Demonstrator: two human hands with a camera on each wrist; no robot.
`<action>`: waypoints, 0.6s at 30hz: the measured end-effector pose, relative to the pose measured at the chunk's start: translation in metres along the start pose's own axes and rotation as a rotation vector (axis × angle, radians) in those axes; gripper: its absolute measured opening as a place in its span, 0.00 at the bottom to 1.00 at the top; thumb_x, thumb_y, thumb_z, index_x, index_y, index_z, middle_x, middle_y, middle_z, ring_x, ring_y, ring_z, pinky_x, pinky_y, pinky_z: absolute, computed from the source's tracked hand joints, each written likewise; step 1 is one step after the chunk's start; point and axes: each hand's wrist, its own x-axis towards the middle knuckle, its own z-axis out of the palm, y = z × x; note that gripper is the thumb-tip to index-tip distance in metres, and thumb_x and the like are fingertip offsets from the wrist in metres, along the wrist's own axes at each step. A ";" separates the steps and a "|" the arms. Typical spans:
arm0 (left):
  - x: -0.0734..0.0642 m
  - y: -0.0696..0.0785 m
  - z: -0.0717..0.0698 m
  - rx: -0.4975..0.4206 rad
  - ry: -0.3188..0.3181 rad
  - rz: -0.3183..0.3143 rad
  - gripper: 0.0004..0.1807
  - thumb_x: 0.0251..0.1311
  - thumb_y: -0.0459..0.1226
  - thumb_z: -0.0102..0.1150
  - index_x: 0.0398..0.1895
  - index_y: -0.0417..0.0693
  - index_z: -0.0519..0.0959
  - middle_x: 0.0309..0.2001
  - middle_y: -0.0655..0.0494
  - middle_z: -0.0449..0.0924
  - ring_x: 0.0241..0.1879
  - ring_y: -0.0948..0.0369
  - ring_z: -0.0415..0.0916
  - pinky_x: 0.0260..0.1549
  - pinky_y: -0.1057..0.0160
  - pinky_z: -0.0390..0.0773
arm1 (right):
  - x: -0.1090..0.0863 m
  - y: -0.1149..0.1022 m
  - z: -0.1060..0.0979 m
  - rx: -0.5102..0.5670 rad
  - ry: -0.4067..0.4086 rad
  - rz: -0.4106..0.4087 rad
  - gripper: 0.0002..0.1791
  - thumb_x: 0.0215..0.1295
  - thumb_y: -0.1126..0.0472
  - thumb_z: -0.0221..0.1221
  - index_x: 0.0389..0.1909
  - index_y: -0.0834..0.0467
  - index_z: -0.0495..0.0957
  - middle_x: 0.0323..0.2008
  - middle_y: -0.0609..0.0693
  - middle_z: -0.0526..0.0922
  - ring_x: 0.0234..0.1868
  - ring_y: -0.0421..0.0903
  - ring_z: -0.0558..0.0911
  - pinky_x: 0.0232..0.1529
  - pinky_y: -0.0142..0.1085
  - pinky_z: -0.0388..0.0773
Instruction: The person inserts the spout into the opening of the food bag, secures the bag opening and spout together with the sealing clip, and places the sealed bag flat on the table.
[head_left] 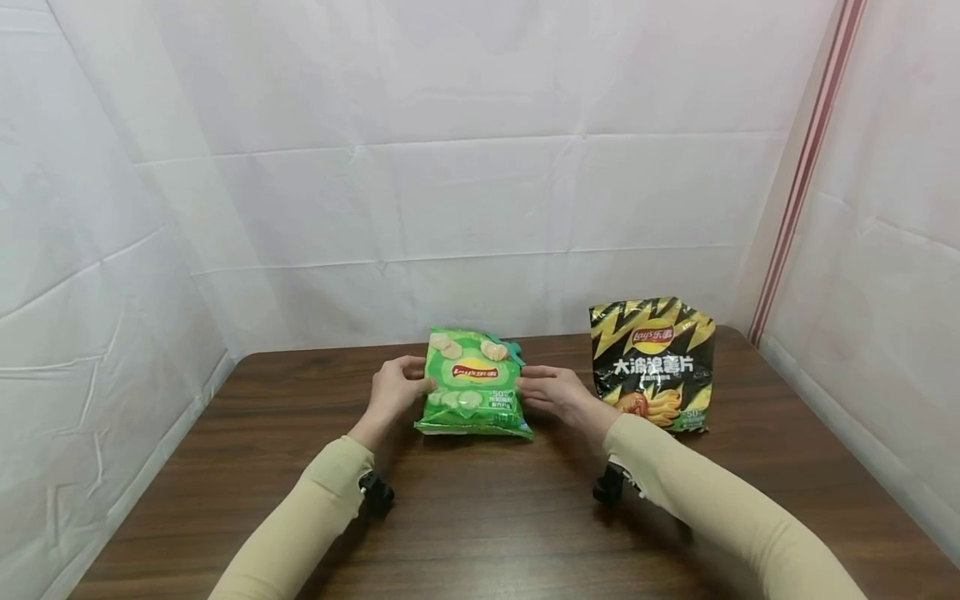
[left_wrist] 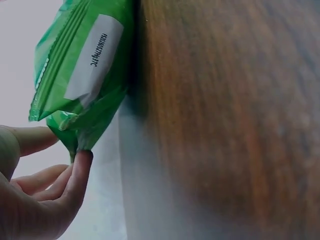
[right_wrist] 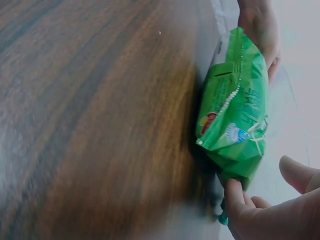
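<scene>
A green Lay's chip bag (head_left: 468,400) lies face up near the far side of the table, its bottom seam toward me. At its left edge my left hand (head_left: 396,390) pinches a corner, thumb above and fingers below. The left wrist view shows that bag's green end (left_wrist: 80,65) with a white printed label. My right hand (head_left: 558,393) reaches the opposite edge with fairly straight fingers touching it. In the right wrist view the right thumb (right_wrist: 297,172) stands apart from the bag. A small teal thing (head_left: 513,348) shows behind the bag's upper right edge.
A black and yellow Lay's chip bag (head_left: 652,367) stands upright to the right, just beyond my right hand. Beneath everything is a dark wooden table (head_left: 480,517). White fabric (head_left: 465,200) hangs behind the table and along both sides. Small black wrist devices (head_left: 377,493) sit below both cuffs.
</scene>
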 end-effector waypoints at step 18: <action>-0.012 0.027 0.000 0.026 0.049 0.177 0.20 0.52 0.42 0.60 0.49 0.45 0.75 0.48 0.45 0.75 0.46 0.52 0.74 0.41 0.56 0.74 | -0.027 -0.017 -0.018 -0.074 -0.148 -0.008 0.28 0.58 0.58 0.57 0.59 0.60 0.65 0.57 0.61 0.69 0.57 0.55 0.70 0.58 0.46 0.63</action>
